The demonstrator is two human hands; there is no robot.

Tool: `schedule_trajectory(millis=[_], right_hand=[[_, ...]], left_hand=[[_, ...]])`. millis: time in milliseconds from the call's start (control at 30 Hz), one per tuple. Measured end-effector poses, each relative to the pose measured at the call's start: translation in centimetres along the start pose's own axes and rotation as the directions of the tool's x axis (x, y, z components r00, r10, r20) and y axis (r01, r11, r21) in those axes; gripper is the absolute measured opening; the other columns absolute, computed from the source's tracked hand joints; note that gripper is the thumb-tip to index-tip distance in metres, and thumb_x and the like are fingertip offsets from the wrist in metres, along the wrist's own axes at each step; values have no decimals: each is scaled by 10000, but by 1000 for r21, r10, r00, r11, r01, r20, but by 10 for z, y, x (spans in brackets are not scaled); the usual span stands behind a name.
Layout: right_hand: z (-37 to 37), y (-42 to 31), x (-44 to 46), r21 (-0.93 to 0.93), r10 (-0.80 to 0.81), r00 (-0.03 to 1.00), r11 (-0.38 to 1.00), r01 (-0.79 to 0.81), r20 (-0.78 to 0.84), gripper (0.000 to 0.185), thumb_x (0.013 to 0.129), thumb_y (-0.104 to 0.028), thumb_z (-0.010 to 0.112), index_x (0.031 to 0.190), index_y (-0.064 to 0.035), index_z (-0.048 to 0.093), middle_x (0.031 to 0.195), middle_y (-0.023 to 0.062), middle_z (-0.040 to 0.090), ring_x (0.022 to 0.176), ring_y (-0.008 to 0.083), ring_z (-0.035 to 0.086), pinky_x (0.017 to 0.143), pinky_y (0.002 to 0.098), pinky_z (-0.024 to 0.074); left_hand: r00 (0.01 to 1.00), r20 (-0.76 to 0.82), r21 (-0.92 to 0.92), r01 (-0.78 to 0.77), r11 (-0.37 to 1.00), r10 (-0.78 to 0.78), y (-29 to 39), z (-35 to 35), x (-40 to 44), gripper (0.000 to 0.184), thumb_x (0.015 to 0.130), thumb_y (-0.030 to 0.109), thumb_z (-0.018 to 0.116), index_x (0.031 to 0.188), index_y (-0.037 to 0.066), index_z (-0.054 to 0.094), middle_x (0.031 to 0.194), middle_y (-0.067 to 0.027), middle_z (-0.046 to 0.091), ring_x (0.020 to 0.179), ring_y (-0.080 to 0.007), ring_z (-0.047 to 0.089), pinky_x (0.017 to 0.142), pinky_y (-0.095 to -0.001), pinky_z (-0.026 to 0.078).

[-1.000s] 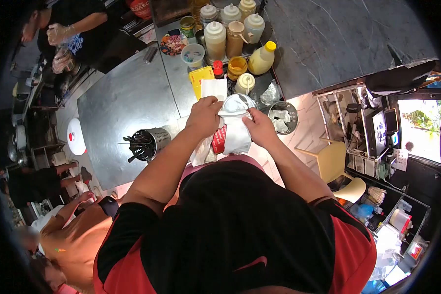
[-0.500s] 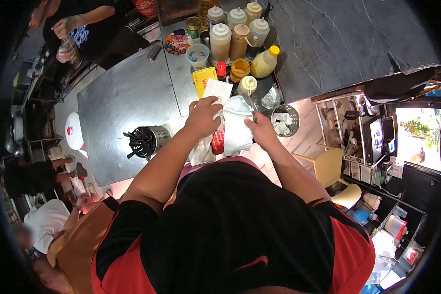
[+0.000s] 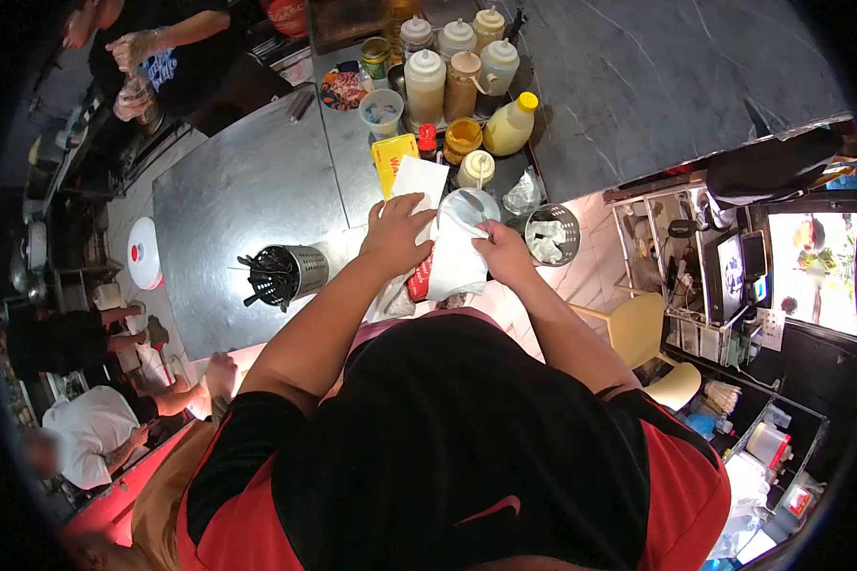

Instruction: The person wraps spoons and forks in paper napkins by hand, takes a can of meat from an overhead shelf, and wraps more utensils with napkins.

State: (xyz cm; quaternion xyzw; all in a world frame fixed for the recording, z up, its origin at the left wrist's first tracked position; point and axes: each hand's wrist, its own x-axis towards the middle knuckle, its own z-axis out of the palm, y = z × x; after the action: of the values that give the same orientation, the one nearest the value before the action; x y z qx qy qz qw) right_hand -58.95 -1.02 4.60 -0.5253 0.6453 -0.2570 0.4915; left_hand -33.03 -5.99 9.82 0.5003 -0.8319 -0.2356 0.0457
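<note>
My left hand has its fingers spread over the white paper at the table's near edge. My right hand pinches the handle of a metal spoon. The spoon lies over a round bowl or lid, with white cloth or paper draped below it. A red packet shows between my hands, partly covered. Just beyond my hands are a yellow box and a squeeze bottle with a pale top.
Several sauce bottles stand at the back. A perforated utensil holder is on the steel table at left. A perforated bin and a yellow chair are at right. A gloved co-worker stands upper left; other people are lower left.
The spoon has tipped down from upright to lie over the bowl or lid. My left hand's fingers have spread. At lower left, the people have shifted.
</note>
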Motion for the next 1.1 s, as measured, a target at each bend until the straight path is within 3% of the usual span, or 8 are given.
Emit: schedule_trajectory(millis=[300, 600, 700, 800, 900, 933, 1033, 1100], right_hand=[[-8, -49, -7, -237, -67, 993, 968, 89, 102, 343, 963, -222, 735, 1222, 2, 706, 958, 229, 757, 902, 359, 749, 815, 439, 563], [-9, -28, 9, 136, -19, 969, 991, -15, 246, 258, 997, -213, 730, 1124, 11, 716, 899, 55, 729, 853, 103, 661, 791, 324, 549], [-13, -47, -4, 424, 3, 963, 897, -122, 271, 197, 1012, -159, 715, 1129, -1, 721, 980, 19, 742, 882, 111, 670, 827, 314, 552], [-18, -66, -8, 486, -2, 943, 857, -169, 331, 209, 1015, -130, 712, 1184, -8, 723, 1035, 18, 744, 899, 102, 666, 837, 307, 552], [-15, -79, -7, 428, -22, 937, 893, -138, 348, 249, 1014, -148, 718, 1219, -5, 720, 1037, 20, 741, 888, 99, 655, 836, 302, 550], [-14, -82, -5, 384, -32, 937, 917, -112, 349, 263, 1014, -154, 719, 1231, -5, 718, 1038, 20, 739, 883, 98, 651, 836, 301, 550], [-8, -90, -2, 386, -63, 942, 919, -74, 329, 250, 1007, -187, 733, 1179, -7, 727, 983, 20, 729, 857, 102, 632, 795, 318, 539], [-12, -97, 1, 254, -65, 944, 967, -20, 323, 240, 999, -200, 740, 1134, -2, 728, 939, 20, 716, 842, 106, 624, 766, 335, 527]], left_hand=[[982, -138, -213, -154, 965, 126, -30, 16, 7, 436, 868, 223, 759, 1276, 72, 736, 1456, -125, 667, 1393, -334, 576, 1201, -557, 388], [976, -218, -259, -67, 964, 10, -33, 8, -4, 312, 937, 142, 657, 1224, 55, 744, 1368, -171, 686, 1398, -346, 582, 1239, -493, 387], [980, -192, -531, -53, 846, -58, -27, -6, -14, 317, 987, 164, 700, 1287, 62, 722, 1346, -141, 718, 1351, -273, 629, 1157, -409, 468], [993, -5, -863, 55, 502, -118, 0, -24, -25, 312, 1018, 197, 731, 1302, 70, 734, 1214, -90, 747, 1165, -161, 673, 1031, -325, 526], [948, 272, -746, 318, 585, -168, 23, -55, -27, 307, 1003, 217, 783, 1267, 63, 754, 1098, -32, 751, 958, -88, 658, 886, -280, 549], [980, 100, -773, 186, 607, -174, 23, -44, -26, 306, 979, 216, 812, 1232, 51, 767, 1036, -9, 760, 838, -85, 663, 794, -272, 553], [938, 180, -798, 315, 513, -296, 22, -46, -21, 290, 978, 206, 810, 1213, 40, 772, 1051, -12, 769, 869, -85, 671, 789, -274, 550], [955, 99, -809, 241, 537, -281, 21, -52, -23, 263, 957, 213, 818, 1139, 27, 778, 971, -26, 770, 850, -96, 680, 787, -283, 553]])
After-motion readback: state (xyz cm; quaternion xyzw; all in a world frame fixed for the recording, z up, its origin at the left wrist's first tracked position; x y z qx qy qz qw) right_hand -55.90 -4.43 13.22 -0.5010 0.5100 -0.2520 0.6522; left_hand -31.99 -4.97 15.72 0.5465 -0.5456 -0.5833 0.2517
